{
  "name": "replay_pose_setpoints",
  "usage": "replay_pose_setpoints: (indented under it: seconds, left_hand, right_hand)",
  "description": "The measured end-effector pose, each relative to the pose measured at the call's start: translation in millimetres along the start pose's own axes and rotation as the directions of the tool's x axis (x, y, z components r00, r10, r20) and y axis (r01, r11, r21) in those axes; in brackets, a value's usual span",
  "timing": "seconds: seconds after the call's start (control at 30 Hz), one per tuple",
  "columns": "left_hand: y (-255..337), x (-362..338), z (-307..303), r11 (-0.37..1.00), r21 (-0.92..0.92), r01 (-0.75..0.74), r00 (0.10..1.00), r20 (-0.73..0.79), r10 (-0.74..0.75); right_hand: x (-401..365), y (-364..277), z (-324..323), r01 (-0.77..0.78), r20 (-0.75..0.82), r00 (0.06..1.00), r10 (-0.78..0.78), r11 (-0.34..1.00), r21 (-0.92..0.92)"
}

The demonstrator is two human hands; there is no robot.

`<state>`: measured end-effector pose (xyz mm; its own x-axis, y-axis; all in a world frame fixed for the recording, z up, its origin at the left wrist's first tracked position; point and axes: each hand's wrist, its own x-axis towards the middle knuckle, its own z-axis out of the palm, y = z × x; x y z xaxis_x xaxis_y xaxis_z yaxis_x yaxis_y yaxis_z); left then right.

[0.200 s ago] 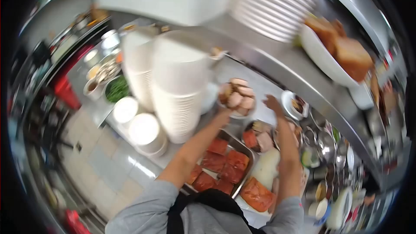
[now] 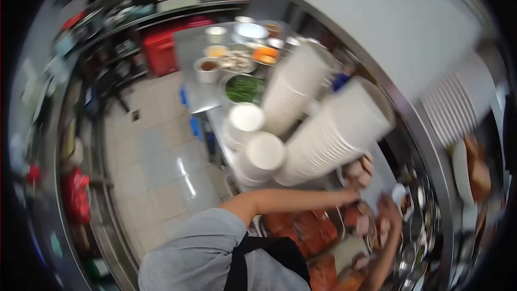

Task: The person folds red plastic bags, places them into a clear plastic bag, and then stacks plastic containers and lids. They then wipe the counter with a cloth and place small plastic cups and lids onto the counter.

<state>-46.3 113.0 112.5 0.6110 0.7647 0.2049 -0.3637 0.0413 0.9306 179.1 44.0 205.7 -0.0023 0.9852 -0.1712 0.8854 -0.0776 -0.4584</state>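
Since the earlier frame, the view is swinging left. Left hand (image 2: 351, 196) is meeting a bowl (image 2: 341, 175), right hand (image 2: 389, 209) nearing a white dish (image 2: 398, 192); blur is hiding their grip. Meat chunks (image 2: 360, 170) inside the bowl are looking soft, slippery; its rim is seeming surest.

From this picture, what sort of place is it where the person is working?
Most likely a commercial kitchen. Tall stacks of white tubs, reddish slabs that look like meat, and a counter with prepared greens suggest this.
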Motion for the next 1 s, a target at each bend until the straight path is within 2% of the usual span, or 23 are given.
replay_pose_setpoints:
  seconds: [0.03, 0.07, 0.1, 0.13, 0.17, 0.2, 0.23, 0.27, 0.3, 0.37, 0.43, 0.5, 0.53, 0.57, 0.63, 0.7, 0.73, 0.83, 0.9, 0.93, 1.0]
  left_hand:
    - [57.7, -37.6, -13.0, 0.96, 0.168, 0.226, 0.953, 0.165, -0.253]
    - [85.4, -65.5, -29.5, 0.931, -0.107, 0.349, 0.834, 0.488, -0.257]
    - [114.4, -104.1, -53.3, 0.924, -0.067, 0.376, 0.781, 0.56, -0.277]
    - [131.8, -134.4, -75.4, 0.935, -0.033, 0.352, 0.741, 0.62, -0.258]
    - [157.8, -170.9, -107.1, 0.952, -0.068, 0.299, 0.708, 0.684, -0.174]
    - [175.7, -207.2, -139.4, 0.94, -0.066, 0.333, 0.718, 0.664, -0.208]
    - [189.3, -244.4, -174.3, 0.946, -0.079, 0.314, 0.791, 0.572, -0.215]
    - [199.1, -286.0, -208.9, 0.95, -0.087, 0.3, 0.852, 0.473, -0.226]
    - [208.6, -329.7, -241.5, 0.94, -0.09, 0.33, 0.915, 0.277, -0.294]
    - [223.4, -420.7, -305.4, 0.931, -0.104, 0.35, 0.925, -0.122, -0.361]
    - [234.0, -510.6, -351.4, 0.939, -0.164, 0.304, 0.815, -0.465, -0.345]
    - [248.8, -585.7, -380.9, 0.947, -0.263, 0.183, 0.618, -0.719, -0.319]
    - [256.9, -611.6, -389.4, 0.954, -0.283, 0.097, 0.491, -0.82, -0.294]
    - [264.6, -633.3, -397.7, 0.958, -0.286, -0.019, 0.435, -0.865, -0.25]
    - [278.3, -671.0, -416.4, 0.939, -0.252, -0.233, 0.308, -0.935, -0.175]
    - [285.0, -692.5, -438.3, 0.901, -0.242, -0.36, 0.245, -0.956, -0.159]
    - [288.8, -699.2, -451.2, 0.875, -0.231, -0.425, 0.214, -0.965, -0.151]
    - [310.6, -710.1, -496.4, 0.87, -0.188, -0.456, 0.204, -0.974, -0.104]
    - [330.0, -721.9, -533.2, 0.899, -0.161, -0.406, 0.215, -0.973, -0.077]
    - [339.4, -726.1, -553.1, 0.913, -0.147, -0.381, 0.225, -0.972, -0.063]
    - [355.7, -740.0, -590.2, 0.921, -0.104, -0.375, 0.187, -0.982, -0.034]
  right_hand:
    - [-37.2, -60.5, -4.6, -0.004, 0.069, 0.998, 0.012, 0.993, -0.114]
    - [-59.9, -111.6, -6.3, -0.059, 0.184, 0.979, 0.087, 0.987, -0.152]
    - [-79.3, -101.5, 6.8, -0.034, 0.208, 0.977, 0.046, 0.998, -0.062]
    - [-97.9, -135.0, 14.8, -0.03, 0.219, 0.975, 0.049, 0.995, -0.091]
    - [-116.2, -168.5, 22.8, -0.026, 0.23, 0.972, 0.053, 0.992, -0.121]
    - [-132.4, -201.2, 34.0, 0.664, 0.205, 0.743, -0.637, 0.663, -0.346]
    - [-142.6, -289.5, 48.9, 0.176, 0.187, 0.969, -0.162, 0.982, -0.062]
    - [-130.8, -319.6, 65.6, 0.213, 0.24, 0.948, -0.21, 0.977, 0.015]
    - [-118.4, -348.9, 82.6, 0.245, 0.285, 0.922, -0.261, 0.965, 0.093]
    - [-97.9, -404.3, 120.3, 0.274, 0.36, 0.864, -0.353, 0.928, 0.252]
    - [-82.9, -450.0, 149.9, 0.256, 0.45, 0.788, -0.42, 0.888, 0.382]
    - [-47.9, -475.4, 186.4, 0.267, 0.513, 0.699, -0.498, 0.847, 0.459]
    - [-32.1, -506.7, 197.2, 0.221, 0.523, 0.709, -0.473, 0.853, 0.472]
    - [-5.5, -516.4, 220.1, 0.295, 0.469, 0.695, -0.545, 0.811, 0.505]
    - [36.1, -556.7, 242.2, 0.391, 0.552, 0.665, -0.503, 0.864, 0.316]
    - [59.5, -607.4, 279.4, 0.415, 0.369, 0.749, -0.551, 0.823, 0.387]
    - [77.3, -624.7, 295.2, 0.434, 0.413, 0.739, -0.533, 0.845, 0.314]
    - [127.5, -687.1, 326.0, 0.518, 0.504, 0.73, -0.462, 0.855, 0.032]
    - [159.7, -734.0, 348.1, 0.496, 0.497, 0.749, -0.439, 0.868, 0.02]
    - [178.8, -759.4, 359.7, 0.579, 0.484, 0.713, -0.507, 0.816, 0.002]
    - [220.2, -811.3, 386.8, 0.624, 0.498, 0.67, -0.551, 0.781, 0.025]
